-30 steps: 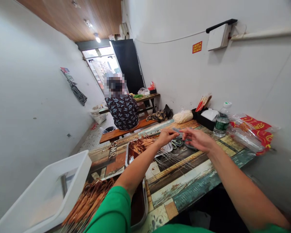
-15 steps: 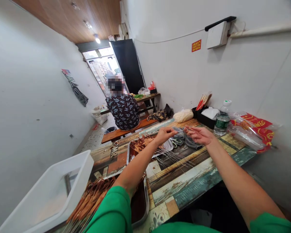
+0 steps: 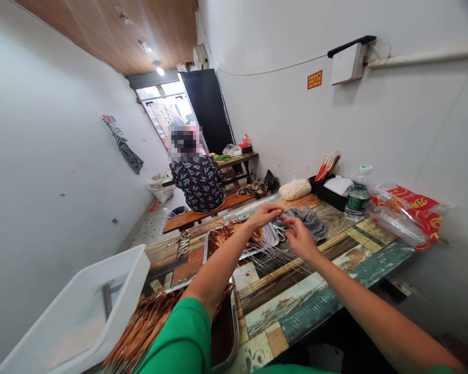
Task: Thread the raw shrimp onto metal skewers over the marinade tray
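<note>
Over the far tray my left hand [image 3: 267, 215] is closed in a pinch on a thin metal skewer. My right hand [image 3: 299, 239] has its fingers bent, with the fingertips meeting those of the left; a small reddish bit shows between them, too small to name. Below them, a metal tray [image 3: 272, 238] holds reddish-brown meat skewers [image 3: 226, 232], whose bare metal sticks [image 3: 273, 258] stick out over the table. Beside the right hand lies a crumpled grey cloth [image 3: 315, 224]. Under my left arm, a second tray [image 3: 235, 324] carries many more loaded skewers [image 3: 150, 319].
A white plastic bin [image 3: 81, 283] stands at the left. Along the wall are a bag of pale food [image 3: 295, 189], a black holder [image 3: 329, 195] with chopsticks and tissues, a water bottle [image 3: 358, 200] and red-and-clear packaging [image 3: 407, 215]. Another person [image 3: 198, 182] sits ahead on a bench.
My right hand has moved left and turned over, from palm up to fingertips against the left hand. The left hand has hardly shifted. The skewer stretched between the hands now shows less.
</note>
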`<state>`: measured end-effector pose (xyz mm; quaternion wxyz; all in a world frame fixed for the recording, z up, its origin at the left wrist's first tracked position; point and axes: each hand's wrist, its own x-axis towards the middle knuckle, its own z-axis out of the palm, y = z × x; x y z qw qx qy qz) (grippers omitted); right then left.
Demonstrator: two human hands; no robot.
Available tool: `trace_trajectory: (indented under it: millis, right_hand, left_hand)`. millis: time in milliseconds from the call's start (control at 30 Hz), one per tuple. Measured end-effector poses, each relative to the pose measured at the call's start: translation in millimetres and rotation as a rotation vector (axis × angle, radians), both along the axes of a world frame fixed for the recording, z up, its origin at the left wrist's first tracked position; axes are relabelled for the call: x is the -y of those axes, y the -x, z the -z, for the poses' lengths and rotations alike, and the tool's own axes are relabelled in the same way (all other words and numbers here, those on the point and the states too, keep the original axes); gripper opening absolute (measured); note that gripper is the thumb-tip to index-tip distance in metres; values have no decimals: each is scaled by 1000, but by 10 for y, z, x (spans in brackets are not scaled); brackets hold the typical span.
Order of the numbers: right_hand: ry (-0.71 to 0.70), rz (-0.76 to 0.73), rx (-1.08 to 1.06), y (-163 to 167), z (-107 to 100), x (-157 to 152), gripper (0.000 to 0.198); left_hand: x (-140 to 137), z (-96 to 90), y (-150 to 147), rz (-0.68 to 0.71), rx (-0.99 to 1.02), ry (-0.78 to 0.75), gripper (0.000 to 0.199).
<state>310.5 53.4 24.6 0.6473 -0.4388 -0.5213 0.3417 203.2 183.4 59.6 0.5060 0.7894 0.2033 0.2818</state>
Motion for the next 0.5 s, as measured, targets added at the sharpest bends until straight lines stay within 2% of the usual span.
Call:
trace_trajectory:
  millis: [100, 233, 333, 500]
  right_hand:
    - [58, -65, -58, -257, -47, -115, 20]
    - [132, -74, -29, -489, -279, -181, 24]
    - [176, -50, 100, -497, -404, -216, 25]
    - [289, -10, 303, -395, -560, -291, 18]
  left_hand:
    - [38, -1, 55, -21, -20, -69, 43]
    - [80, 22, 72, -17, -26, -109, 41]
    - [131, 7, 67, -8, -66, -126, 35]
    - [186, -18, 46, -127, -100, -127, 27]
